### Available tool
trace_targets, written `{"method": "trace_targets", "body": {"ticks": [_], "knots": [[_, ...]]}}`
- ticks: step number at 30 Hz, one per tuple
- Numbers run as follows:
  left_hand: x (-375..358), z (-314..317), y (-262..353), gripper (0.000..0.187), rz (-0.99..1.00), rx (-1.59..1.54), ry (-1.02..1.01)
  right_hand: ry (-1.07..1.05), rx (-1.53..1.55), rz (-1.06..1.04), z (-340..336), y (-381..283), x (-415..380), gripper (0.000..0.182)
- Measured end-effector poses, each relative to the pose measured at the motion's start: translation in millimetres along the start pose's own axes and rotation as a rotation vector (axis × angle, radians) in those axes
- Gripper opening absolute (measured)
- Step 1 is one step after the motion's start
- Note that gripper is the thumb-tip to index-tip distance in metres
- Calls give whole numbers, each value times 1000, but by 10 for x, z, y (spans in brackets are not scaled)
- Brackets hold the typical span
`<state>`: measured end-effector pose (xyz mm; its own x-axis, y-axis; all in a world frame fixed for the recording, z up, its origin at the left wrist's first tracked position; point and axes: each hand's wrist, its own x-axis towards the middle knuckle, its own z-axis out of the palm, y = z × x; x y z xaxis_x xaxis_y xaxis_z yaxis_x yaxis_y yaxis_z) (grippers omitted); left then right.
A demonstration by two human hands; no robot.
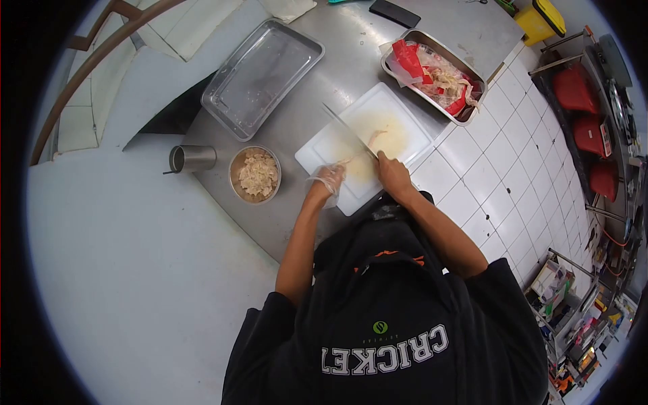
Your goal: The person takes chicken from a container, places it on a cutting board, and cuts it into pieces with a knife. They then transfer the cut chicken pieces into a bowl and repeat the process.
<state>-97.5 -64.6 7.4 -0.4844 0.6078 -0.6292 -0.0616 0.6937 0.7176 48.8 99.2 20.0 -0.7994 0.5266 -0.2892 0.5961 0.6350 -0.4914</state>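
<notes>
Right hand [395, 177], grip closed on knife [349, 127], above white cutting board [413, 128]. Gloved left hand [329, 181] at board, grip indiscernible. Bowl [236, 183]: pale pieces [258, 173].

The black shirt [405, 304] reads "CRICKET" in white; small print [381, 337] beside its green emblem [381, 327] is illegible.

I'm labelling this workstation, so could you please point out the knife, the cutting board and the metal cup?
Knife [350, 130]: head view, middle of blade.
Cutting board [385, 95]: head view, bare far corner.
Metal cup [200, 158]: head view, outer wall.
</notes>
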Motion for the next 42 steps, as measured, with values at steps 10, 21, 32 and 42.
{"method": "trace_targets", "body": {"ticks": [10, 21, 32, 42], "knots": [[-178, 244, 197, 48, -20, 77, 87, -101, -87, 64, -185, 450, -804, 19], [-815, 159, 634, 38, 265, 335, 168, 10, 70, -22, 73, -94, 319, 24], [-758, -402, 1392, 20, 362, -322, -60, -122, 34, -109, -259, 195, -355, 26], [100, 281, 1605, 23, 43, -499, -468, 267, 230, 129, -651, 776, -242, 25]]}}
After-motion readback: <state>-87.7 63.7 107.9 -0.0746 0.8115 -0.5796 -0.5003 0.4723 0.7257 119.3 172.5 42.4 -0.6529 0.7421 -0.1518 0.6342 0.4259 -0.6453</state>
